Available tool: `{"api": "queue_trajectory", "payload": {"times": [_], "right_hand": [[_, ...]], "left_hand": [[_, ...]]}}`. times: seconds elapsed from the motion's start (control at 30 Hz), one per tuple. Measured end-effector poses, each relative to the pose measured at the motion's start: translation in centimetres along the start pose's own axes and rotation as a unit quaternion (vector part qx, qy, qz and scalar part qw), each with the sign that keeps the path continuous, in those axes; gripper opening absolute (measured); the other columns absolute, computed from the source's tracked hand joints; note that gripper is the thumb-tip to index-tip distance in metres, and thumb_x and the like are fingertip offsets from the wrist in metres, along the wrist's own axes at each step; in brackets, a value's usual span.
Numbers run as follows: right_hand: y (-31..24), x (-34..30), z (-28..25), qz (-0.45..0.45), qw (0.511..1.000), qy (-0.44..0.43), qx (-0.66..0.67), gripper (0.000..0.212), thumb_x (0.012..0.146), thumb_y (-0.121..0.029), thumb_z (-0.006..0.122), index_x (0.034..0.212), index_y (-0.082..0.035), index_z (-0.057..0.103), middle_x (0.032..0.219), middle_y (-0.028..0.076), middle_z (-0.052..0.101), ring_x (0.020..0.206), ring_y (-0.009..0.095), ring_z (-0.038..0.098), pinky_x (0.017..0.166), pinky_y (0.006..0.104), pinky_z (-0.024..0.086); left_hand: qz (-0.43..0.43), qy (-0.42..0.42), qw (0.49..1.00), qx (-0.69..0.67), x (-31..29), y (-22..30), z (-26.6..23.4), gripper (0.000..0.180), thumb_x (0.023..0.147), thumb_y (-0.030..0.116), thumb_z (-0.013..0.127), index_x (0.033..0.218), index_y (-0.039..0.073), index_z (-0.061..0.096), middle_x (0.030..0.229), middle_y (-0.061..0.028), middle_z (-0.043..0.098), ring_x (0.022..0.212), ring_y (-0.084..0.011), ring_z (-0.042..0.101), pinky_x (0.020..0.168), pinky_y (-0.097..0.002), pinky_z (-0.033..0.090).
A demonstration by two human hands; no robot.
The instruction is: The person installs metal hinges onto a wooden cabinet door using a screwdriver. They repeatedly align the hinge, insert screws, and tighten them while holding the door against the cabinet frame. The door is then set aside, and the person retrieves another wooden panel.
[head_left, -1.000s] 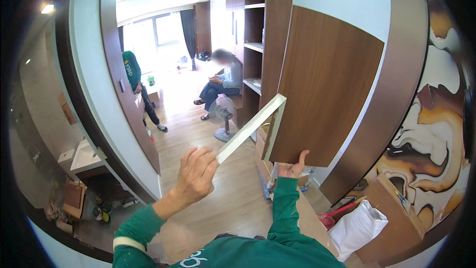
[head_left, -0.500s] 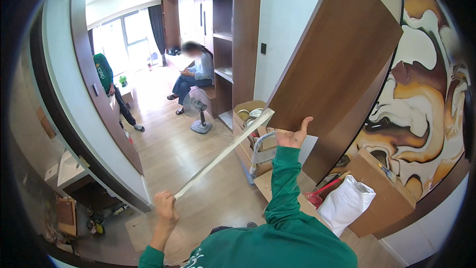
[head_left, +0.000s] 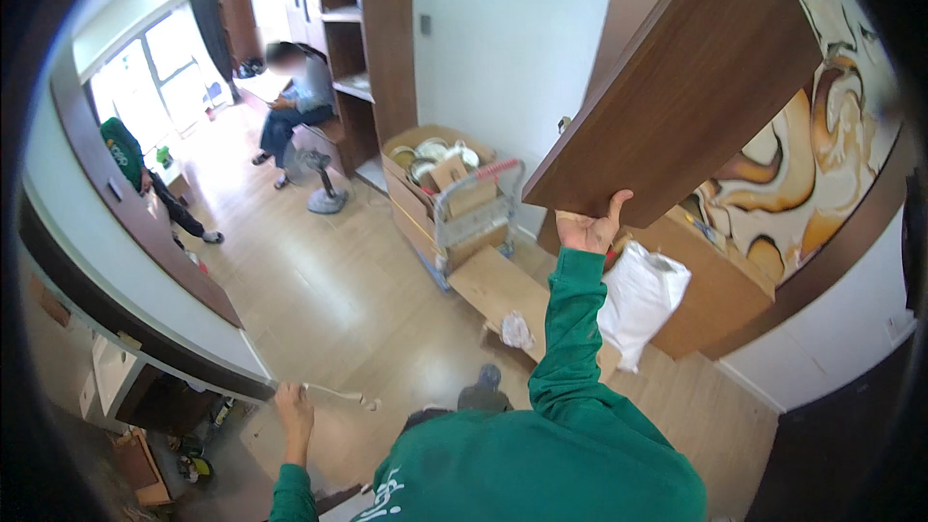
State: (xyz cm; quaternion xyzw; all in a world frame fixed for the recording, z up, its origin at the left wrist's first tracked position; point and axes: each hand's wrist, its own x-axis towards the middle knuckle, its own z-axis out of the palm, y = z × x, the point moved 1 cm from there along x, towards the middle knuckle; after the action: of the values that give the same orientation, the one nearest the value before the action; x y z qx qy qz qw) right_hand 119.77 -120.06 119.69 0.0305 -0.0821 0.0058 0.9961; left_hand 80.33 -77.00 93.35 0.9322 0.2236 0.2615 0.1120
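Observation:
A large brown wood-grain panel (head_left: 691, 87) is tilted up on my right. My right hand (head_left: 587, 229) grips its lower edge, thumb against the near face and the fingers partly hidden behind it. Low on the left, my left hand (head_left: 295, 408) is closed on one end of a narrow pale strip (head_left: 336, 392). The strip's other end curls loose in the air, apart from the panel.
A trolley (head_left: 474, 222) holds a cardboard box (head_left: 411, 198) of round items. A brown board (head_left: 503, 290), white sack (head_left: 643, 300) and large carton (head_left: 720, 285) stand nearby. Farther off are a fan (head_left: 327, 188), a seated person (head_left: 300, 97) and a person in green (head_left: 135, 169).
The strip, stretched from my left hand to the panel's corner before, has come off and now hangs short and curled. My view has swung right; my right hand still holds the panel.

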Motion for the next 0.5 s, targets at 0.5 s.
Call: {"api": "queue_trajectory", "payload": {"times": [0.5], "right_hand": [[-30.5, -7.4, -6.8, -0.257, 0.946, 0.105, -0.166, 0.075, 0.075, -0.044, 0.078, 0.136, -0.014, 0.048, 0.143, 0.006, 0.045, 0.131, 0.030, 0.038, 0.112, 0.0519, 0.025]], "left_hand": [[0.137, -0.159, 0.919, -0.333, 13.6, 34.2, 10.2, 0.011, 0.081, 0.004, 0.064, 0.089, -0.002, 0.068, 0.082, -0.0146, 0.066, 0.073, -0.0241, 0.064, 0.067, -0.0318, 0.049]]}}
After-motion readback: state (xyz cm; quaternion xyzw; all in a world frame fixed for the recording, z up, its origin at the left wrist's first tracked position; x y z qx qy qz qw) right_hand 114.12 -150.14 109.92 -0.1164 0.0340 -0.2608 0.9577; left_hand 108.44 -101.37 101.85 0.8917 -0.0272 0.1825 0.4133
